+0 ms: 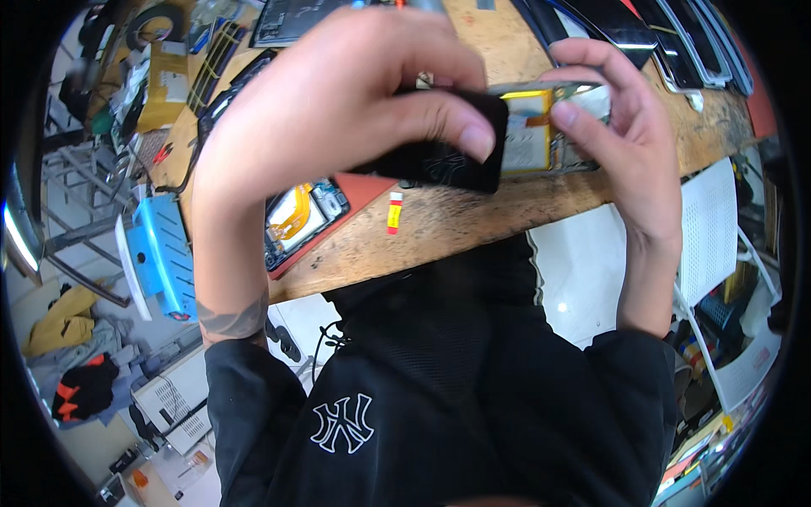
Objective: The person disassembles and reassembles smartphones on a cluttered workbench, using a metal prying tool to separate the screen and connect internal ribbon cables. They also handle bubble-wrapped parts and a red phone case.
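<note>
Over the wooden bench, my left hand (355, 101) is closed on a glossy black phone screen panel (460, 165), thumb on its dark face. The panel is tilted and covers the left part of an opened phone body (583, 156). That body shows a silver battery (525, 139) with yellow edges and an orange-brown flex strip. My right hand (634, 139) grips its right end, the thumb on the inner side and the fingers curled around the back. Whether panel and body touch is hidden. Below them a small red and yellow tube (394, 213) lies on the bench.
Another opened phone (308, 215) with an orange flex cable rests on a reddish mat (363, 190) to the left. Several dark panels (604, 29) are piled at the far right. A blue box (160, 253) stands off the bench's left edge, a white chair (710, 232) at right.
</note>
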